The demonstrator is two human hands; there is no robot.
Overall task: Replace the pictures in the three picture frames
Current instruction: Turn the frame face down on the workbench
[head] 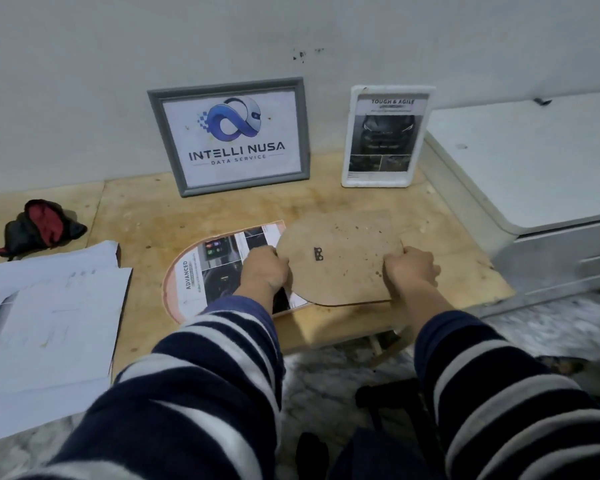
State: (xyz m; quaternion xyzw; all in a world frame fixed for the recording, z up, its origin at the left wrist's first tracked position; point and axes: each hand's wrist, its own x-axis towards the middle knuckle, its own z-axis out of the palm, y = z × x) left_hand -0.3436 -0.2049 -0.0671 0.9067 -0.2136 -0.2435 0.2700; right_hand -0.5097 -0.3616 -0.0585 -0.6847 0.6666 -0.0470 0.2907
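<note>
A brown arch-shaped backing board (340, 263) with a small metal hanger lies over the right part of a pink arch-shaped frame (172, 289). A printed picture (219, 268) headed "ADVANCED" lies in that frame. My left hand (264, 270) grips the board's left edge. My right hand (411, 268) grips its right edge. A grey frame (160, 133) with an "INTELLI NUSA" logo picture leans on the wall. Beside it a white frame (347, 161) with a car picture also leans there.
Everything rests on a low plywood table (136, 209). White paper sheets (49, 306) lie at its left, a dark red-and-black cloth (40, 226) behind them. A white cabinet (534, 168) stands at the right. Marbled floor lies below the table edge.
</note>
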